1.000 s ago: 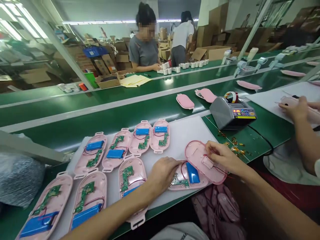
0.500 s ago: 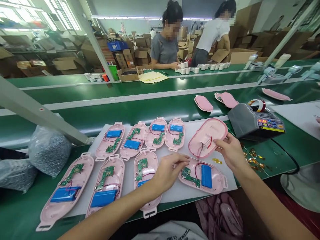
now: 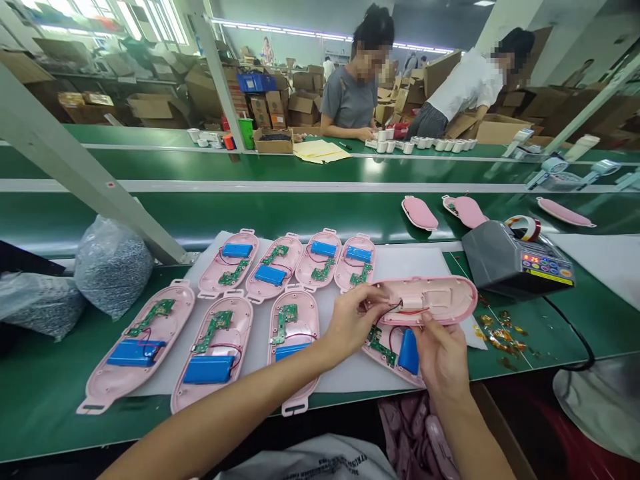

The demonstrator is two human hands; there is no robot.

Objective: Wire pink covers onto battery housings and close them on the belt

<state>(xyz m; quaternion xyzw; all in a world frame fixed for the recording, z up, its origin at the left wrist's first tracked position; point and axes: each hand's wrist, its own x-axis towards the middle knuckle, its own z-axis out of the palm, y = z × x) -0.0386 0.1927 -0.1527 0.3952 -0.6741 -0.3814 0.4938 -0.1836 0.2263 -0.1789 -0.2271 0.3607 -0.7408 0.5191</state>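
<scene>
My left hand pinches the near left end of a pink oval cover shell, held flat just above a pink base shell with a green circuit board and a blue battery. My right hand grips the cover's near edge from below, over the base. Red wires run from the cover down to the base. Both hands are closed on the cover. Several more open pink bases with boards and batteries lie in two rows on a white sheet to the left.
A grey tape dispenser stands right of the sheet, with amber tape bits on the green bench. Closed pink shells lie on the conveyor behind. Plastic bags of small parts sit at left. Two people work at the far bench.
The pink cover has been turned from tilted upright to flat and lowered over the base. My right hand shifted from its right edge to its near edge; my left hand took hold of its left end.
</scene>
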